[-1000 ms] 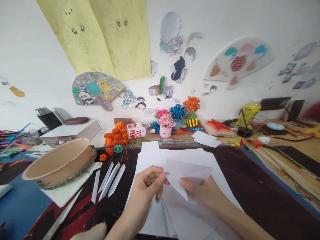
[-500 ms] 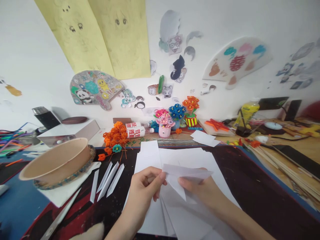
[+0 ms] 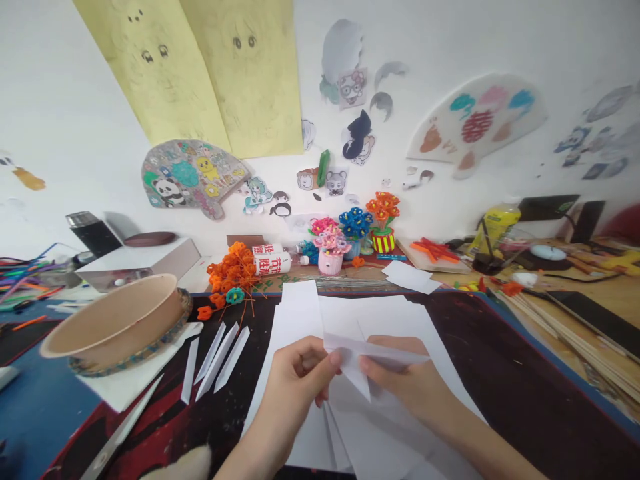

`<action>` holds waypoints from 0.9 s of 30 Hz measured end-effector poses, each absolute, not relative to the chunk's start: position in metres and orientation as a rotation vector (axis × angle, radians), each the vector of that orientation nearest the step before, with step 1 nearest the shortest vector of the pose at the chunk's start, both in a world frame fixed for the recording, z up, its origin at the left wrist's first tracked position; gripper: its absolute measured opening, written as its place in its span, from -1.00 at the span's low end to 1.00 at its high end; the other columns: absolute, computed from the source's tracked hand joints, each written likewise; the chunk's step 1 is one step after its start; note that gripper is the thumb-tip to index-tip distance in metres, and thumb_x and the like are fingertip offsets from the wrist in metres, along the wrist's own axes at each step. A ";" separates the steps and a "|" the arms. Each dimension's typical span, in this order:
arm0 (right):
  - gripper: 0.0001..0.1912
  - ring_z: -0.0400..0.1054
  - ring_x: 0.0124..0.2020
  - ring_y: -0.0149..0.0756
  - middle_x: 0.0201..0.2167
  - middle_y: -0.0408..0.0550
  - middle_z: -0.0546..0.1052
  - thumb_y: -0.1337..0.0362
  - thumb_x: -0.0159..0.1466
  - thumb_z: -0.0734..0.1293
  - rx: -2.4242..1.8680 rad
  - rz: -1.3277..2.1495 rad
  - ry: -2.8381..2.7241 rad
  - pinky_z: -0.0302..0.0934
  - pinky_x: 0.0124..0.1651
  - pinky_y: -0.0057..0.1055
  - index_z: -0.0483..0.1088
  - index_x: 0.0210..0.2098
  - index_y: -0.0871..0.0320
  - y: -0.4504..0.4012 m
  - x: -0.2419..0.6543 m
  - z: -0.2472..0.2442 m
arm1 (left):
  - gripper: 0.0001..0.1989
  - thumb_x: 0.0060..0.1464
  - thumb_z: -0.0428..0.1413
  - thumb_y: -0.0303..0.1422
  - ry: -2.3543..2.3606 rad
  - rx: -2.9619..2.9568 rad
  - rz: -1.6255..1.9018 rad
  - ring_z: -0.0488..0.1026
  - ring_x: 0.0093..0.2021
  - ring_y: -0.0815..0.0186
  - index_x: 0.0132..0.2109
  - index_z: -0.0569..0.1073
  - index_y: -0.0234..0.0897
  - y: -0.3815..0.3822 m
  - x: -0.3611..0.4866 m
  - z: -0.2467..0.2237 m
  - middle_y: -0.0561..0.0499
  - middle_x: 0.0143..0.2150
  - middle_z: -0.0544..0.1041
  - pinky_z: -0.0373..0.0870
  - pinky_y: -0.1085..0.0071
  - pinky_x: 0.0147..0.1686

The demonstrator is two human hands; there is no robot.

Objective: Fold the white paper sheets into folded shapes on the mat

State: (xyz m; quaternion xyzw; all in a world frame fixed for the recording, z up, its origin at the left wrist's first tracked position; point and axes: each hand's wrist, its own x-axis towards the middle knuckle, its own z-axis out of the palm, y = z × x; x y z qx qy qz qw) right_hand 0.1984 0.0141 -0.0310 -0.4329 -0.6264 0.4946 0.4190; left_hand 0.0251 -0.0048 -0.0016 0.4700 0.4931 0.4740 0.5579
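Your two hands meet above a stack of white sheets [image 3: 375, 310] on a dark mat [image 3: 505, 373]. Your left hand [image 3: 303, 373] is nearly closed, thumb and forefinger pinching the left end of a folded white paper [image 3: 354, 348], the other fingers curled. Your right hand [image 3: 400, 373] grips the same paper farther right, thumb on the near side and fingers partly hidden behind it. The paper lies between your hands, one pointed flap hanging down.

To your left, a wide beige bowl [image 3: 150, 333] stands tilted, its bare inner wall visible and its bottom out of sight. Four folded paper strips [image 3: 227, 360] lie between it and the stack, near the scissors [image 3: 120, 433].

Along the wall, a pink pot [image 3: 331, 265] holds pink flowers [image 3: 333, 241]; beside it, blue flowers [image 3: 356, 222] rise from a partly hidden blue pot [image 3: 353, 251], and a striped pot [image 3: 383, 242] contains orange flowers [image 3: 384, 205]. White bottles with red lettering [image 3: 273, 263] lie on their sides next to loose orange blooms [image 3: 235, 267]; their contents cannot be told.
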 end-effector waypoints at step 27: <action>-0.61 0.44 -0.24 -0.13 -0.27 0.03 0.59 0.12 -0.02 0.48 -0.906 1.672 -1.088 0.29 -0.11 -0.23 0.51 -0.24 0.19 0.008 0.185 -0.013 | -0.58 0.05 0.14 -0.14 1.205 1.305 0.985 0.08 -0.68 0.50 -0.62 0.44 -0.35 -0.003 0.014 -0.003 0.11 -0.76 0.22 0.01 0.50 -0.59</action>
